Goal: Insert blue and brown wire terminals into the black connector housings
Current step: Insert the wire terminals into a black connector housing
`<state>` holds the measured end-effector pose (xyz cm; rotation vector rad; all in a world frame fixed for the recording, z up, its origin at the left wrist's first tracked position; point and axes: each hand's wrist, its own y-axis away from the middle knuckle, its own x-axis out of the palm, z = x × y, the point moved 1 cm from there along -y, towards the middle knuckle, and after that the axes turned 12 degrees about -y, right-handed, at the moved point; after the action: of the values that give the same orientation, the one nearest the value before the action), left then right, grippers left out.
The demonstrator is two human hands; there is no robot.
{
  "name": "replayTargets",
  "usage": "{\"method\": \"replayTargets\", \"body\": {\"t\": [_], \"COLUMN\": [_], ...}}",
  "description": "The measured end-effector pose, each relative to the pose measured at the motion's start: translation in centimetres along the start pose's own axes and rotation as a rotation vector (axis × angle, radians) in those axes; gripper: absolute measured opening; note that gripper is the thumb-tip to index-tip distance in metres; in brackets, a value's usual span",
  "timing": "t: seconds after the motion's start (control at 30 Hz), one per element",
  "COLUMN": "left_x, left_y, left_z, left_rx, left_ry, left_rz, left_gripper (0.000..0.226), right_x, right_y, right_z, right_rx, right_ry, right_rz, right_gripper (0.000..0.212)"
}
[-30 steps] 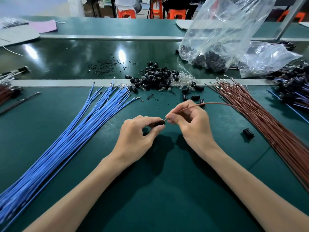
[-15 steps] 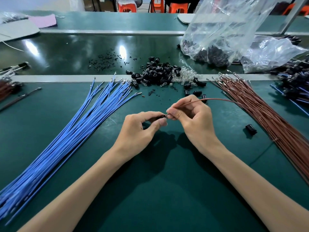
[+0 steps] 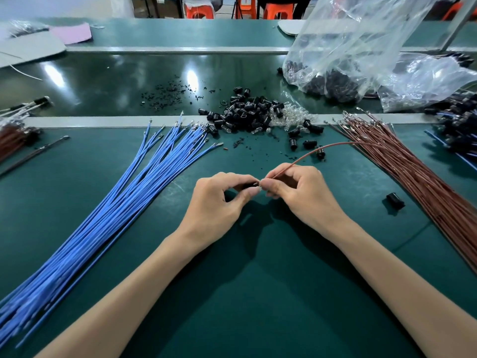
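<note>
My left hand [image 3: 219, 202] pinches a small black connector housing [image 3: 249, 185] between thumb and forefinger above the green mat. My right hand [image 3: 299, 192] pinches the tip of one brown wire [image 3: 309, 152], whose metal end meets the housing's opening; the wire arcs back to the brown wire bundle [image 3: 418, 177] on the right. A fan of blue wires [image 3: 124, 205] lies on the left. A heap of black housings [image 3: 247, 112] sits at the mat's far edge.
A lone black housing [image 3: 395, 200] lies beside the brown bundle. Clear plastic bags [image 3: 348, 52] with dark parts stand at the back right. Finished wired pieces [image 3: 459, 120] pile at far right, and more brown wires [image 3: 13, 136] lie at far left.
The brown wire's tip has closed the small gap to the housing, and my two hands have drawn together. The view has tilted slightly.
</note>
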<state>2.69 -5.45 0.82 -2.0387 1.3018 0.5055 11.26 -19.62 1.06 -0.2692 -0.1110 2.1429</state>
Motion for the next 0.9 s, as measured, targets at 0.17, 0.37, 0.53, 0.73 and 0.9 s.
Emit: {"method": "replayTargets", "body": {"t": [0.17, 0.37, 0.53, 0.73, 0.9], "left_x": [-0.1, 0.0, -0.1, -0.2, -0.2], "left_y": [0.0, 0.1, 0.1, 0.1, 0.1], "left_z": [-0.3, -0.3, -0.4, -0.6, -0.6], "left_rx": [-0.005, -0.016, -0.020, -0.022, 0.004], "left_ry": [0.071, 0.153, 0.196, 0.242, 0.229], "left_rz": [0.005, -0.001, 0.010, 0.024, 0.013], "left_gripper": [0.012, 0.013, 0.021, 0.017, 0.016], "right_x": [0.6, 0.9, 1.2, 1.0, 1.3], "right_y": [0.1, 0.4, 0.6, 0.4, 0.5], "right_z": [0.3, 0.5, 0.5, 0.5, 0.5], "right_rx": [-0.104, -0.146, -0.195, -0.151, -0.160], "right_ry": [-0.104, -0.039, -0.013, -0.147, -0.170], "right_rz": [-0.085, -0.079, -0.125, -0.117, -0.111], "right_gripper": [0.024, 0.025, 0.022, 0.026, 0.026]}}
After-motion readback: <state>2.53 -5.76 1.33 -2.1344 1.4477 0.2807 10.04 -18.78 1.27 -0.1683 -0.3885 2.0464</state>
